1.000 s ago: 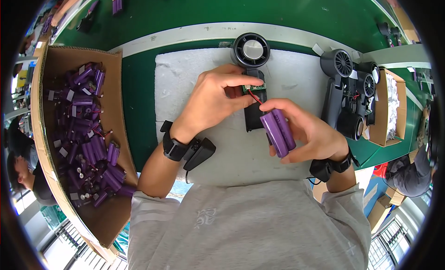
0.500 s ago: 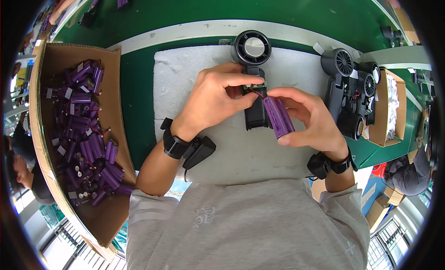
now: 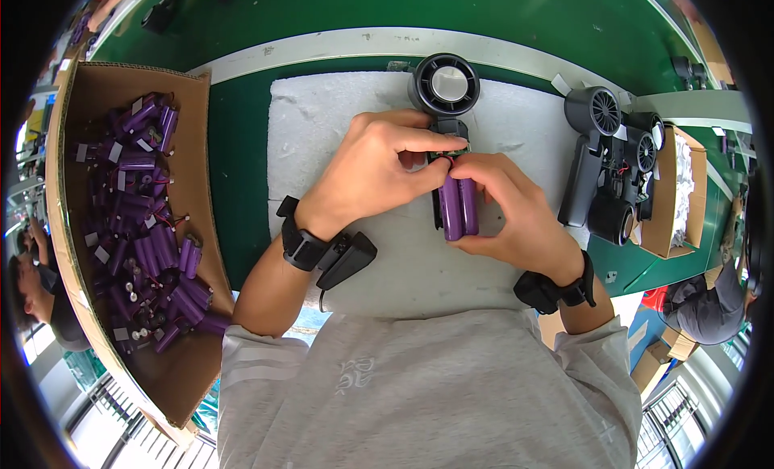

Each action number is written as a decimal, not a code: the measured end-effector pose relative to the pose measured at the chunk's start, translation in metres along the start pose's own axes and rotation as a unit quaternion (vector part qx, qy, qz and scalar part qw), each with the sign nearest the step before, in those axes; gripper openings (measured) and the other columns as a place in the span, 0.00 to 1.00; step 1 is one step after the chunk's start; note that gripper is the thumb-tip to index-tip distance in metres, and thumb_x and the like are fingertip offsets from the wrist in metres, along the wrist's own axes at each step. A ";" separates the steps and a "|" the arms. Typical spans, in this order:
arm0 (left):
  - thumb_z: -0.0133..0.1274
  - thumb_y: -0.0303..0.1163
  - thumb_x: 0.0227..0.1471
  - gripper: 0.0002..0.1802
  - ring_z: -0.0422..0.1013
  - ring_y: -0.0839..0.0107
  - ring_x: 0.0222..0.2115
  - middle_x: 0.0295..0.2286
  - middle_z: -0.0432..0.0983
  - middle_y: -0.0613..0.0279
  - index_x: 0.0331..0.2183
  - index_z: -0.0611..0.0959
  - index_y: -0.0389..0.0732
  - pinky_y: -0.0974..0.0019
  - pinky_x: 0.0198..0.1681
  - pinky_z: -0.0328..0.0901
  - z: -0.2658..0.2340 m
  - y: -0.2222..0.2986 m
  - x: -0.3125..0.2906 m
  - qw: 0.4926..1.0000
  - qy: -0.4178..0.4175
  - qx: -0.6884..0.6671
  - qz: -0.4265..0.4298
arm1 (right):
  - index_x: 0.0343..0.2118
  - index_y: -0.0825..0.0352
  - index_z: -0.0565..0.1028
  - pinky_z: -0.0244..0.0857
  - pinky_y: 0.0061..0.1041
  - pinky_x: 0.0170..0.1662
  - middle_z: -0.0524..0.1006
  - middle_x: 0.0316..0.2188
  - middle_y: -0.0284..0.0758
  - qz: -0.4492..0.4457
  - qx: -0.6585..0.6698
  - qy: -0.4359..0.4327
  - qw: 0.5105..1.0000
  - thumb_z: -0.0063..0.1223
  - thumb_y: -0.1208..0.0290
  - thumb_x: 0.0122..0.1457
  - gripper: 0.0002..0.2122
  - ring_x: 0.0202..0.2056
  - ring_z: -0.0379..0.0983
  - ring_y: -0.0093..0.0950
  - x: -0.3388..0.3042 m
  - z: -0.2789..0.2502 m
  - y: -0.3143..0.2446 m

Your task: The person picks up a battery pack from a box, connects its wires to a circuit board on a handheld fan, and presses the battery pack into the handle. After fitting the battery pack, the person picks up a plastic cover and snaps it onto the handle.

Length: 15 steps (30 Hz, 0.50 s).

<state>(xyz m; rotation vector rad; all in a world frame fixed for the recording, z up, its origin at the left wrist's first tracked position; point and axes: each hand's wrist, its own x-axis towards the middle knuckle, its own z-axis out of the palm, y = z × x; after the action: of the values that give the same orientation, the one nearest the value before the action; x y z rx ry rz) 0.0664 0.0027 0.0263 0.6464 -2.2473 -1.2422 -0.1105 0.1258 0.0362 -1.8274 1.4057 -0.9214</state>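
Observation:
A black handheld fan (image 3: pixel 446 84) lies on the white foam pad (image 3: pixel 310 106), its round head pointing away from me. Its handle is opened up, with a bit of green circuit board and a red wire showing at the neck. My left hand (image 3: pixel 379 164) is closed around the neck, thumb and forefinger at the board. What the fingertips pinch there is partly hidden. A purple two-cell battery pack (image 3: pixel 458 207) is gripped by my right hand (image 3: pixel 516 211) between thumb and fingers. It lies lengthwise over the handle, covering most of it; whether it is fully seated I cannot tell.
On the left stands a cardboard box (image 3: pixel 189 134) of purple battery packs (image 3: pixel 157 247). Several black fans (image 3: pixel 605 110) are piled at the right beside a small carton (image 3: pixel 663 215) of white pieces. A pale rail (image 3: pixel 314 48) crosses behind the pad. Other people appear at both rims.
The battery pack has swung from a slant at the handle's right to lying in line over the handle. My right hand moved left with it; my left hand stays at the neck.

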 end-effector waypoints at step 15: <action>0.58 0.18 0.39 0.17 0.67 0.73 0.18 0.19 0.72 0.60 0.36 0.87 0.41 0.72 0.20 0.60 0.001 0.001 0.000 1.000 0.013 -0.017 0.001 | 0.43 0.68 0.73 0.72 0.31 0.42 0.71 0.51 0.42 0.003 -0.074 0.011 0.997 0.70 0.80 0.35 0.27 0.40 0.72 0.36 -0.007 0.003 -0.011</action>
<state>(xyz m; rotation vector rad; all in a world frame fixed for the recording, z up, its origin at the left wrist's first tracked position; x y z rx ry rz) 0.0659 0.0038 0.0273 0.6436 -2.1997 -1.2623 -0.1039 0.1351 0.0430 -1.9251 1.5273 -0.8560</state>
